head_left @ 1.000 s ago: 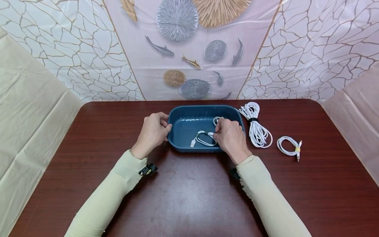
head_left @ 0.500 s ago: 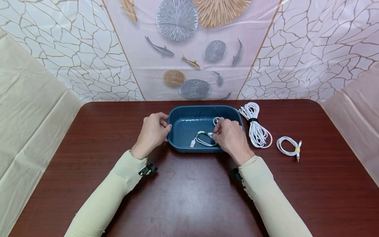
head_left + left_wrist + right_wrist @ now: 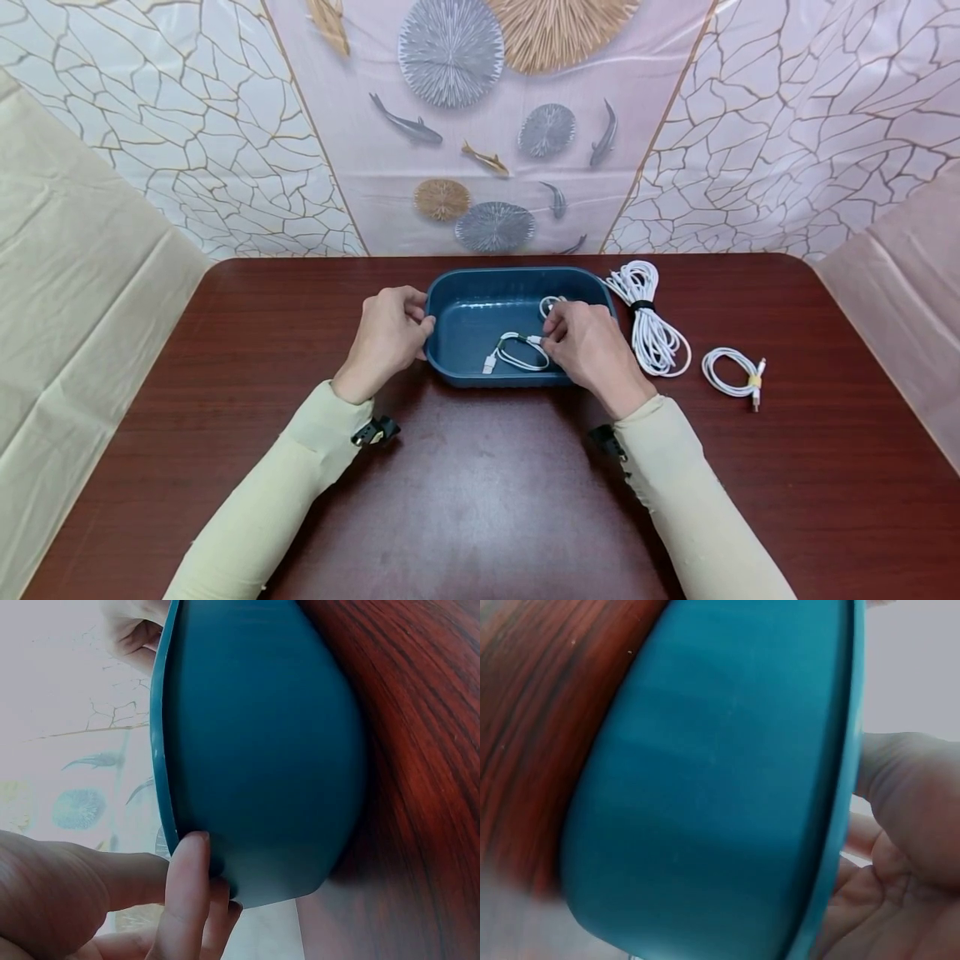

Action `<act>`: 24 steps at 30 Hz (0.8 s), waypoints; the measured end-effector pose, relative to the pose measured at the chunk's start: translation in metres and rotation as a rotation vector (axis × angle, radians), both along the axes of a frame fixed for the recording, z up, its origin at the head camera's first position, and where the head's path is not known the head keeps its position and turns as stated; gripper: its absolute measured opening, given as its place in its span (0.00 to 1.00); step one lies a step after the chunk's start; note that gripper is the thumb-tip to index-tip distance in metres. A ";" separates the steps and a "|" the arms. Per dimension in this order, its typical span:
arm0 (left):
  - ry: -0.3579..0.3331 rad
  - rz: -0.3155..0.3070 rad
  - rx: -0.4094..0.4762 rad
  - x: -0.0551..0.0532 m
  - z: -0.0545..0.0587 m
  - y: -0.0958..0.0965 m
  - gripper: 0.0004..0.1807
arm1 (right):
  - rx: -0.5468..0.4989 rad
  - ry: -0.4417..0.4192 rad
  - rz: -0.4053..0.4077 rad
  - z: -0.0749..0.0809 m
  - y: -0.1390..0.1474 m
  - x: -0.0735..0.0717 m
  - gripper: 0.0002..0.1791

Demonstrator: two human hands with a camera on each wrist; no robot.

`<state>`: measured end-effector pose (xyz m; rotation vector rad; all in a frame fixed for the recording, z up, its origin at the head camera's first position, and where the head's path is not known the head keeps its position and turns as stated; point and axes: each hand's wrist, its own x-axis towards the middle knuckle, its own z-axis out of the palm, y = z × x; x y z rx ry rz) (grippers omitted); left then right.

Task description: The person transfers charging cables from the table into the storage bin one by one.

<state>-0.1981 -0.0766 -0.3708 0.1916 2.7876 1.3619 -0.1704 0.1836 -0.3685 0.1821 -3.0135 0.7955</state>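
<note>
A dark blue plastic tub stands on the table. In the head view my left hand grips its left end, and the left wrist view shows the fingers curled at the rim. Reaching over the front right rim, my right hand has its fingertips down inside the tub, pinched at a white USB cable whose loop lies on the tub floor. A second white cable loop shows just behind those fingers, partly hidden. The right wrist view has the tub wall covering the fingertips.
Right of the tub lies a long white cable bundle with a black tie. Farther right is a small coiled white cable with a yellow tie. A patterned cloth hangs behind the brown table.
My right wrist and forearm have shifted slightly to the right while the fingertips stay at nearly the same spot in the tub. The left hand and the tub keep their places.
</note>
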 end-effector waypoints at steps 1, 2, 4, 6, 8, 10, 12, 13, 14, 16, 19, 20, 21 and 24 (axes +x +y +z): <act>0.002 0.000 0.000 0.000 0.000 0.000 0.18 | 0.000 0.004 0.006 0.001 0.001 0.000 0.02; 0.004 -0.001 0.003 0.000 0.000 0.001 0.18 | 0.000 0.005 0.009 0.002 0.002 0.000 0.02; 0.007 -0.002 0.003 0.000 0.000 0.001 0.18 | -0.001 0.011 0.018 0.003 0.004 0.000 0.03; 0.012 -0.001 0.001 0.000 0.000 0.002 0.18 | 0.000 0.019 0.028 0.004 0.006 0.000 0.04; 0.016 0.002 -0.001 0.000 0.000 0.002 0.17 | 0.004 0.022 0.042 0.005 0.008 0.000 0.04; 0.019 0.006 -0.006 0.000 0.000 0.002 0.17 | 0.007 0.021 0.053 0.006 0.009 -0.001 0.05; 0.022 0.008 -0.011 0.000 0.000 0.002 0.17 | 0.010 0.015 0.058 0.007 0.009 0.000 0.05; 0.022 0.009 -0.011 0.000 -0.001 0.002 0.17 | 0.011 0.013 0.060 0.007 0.009 0.000 0.05; 0.022 0.009 -0.012 -0.001 -0.001 0.002 0.17 | 0.012 0.009 0.060 0.008 0.009 0.000 0.05; 0.021 0.009 -0.008 -0.001 -0.001 0.002 0.17 | 0.013 0.007 0.061 0.009 0.009 0.000 0.06; 0.020 0.007 -0.004 -0.001 -0.002 0.001 0.17 | 0.013 0.008 0.061 0.011 0.009 0.000 0.07; 0.020 0.006 -0.005 -0.002 -0.002 0.001 0.17 | 0.013 0.007 0.060 0.011 0.009 0.000 0.07; 0.020 0.006 -0.006 -0.002 -0.002 0.001 0.18 | 0.012 0.009 0.061 0.011 0.009 0.000 0.07; 0.020 0.006 -0.011 -0.002 -0.002 0.001 0.18 | 0.012 0.013 0.063 0.012 0.010 0.000 0.07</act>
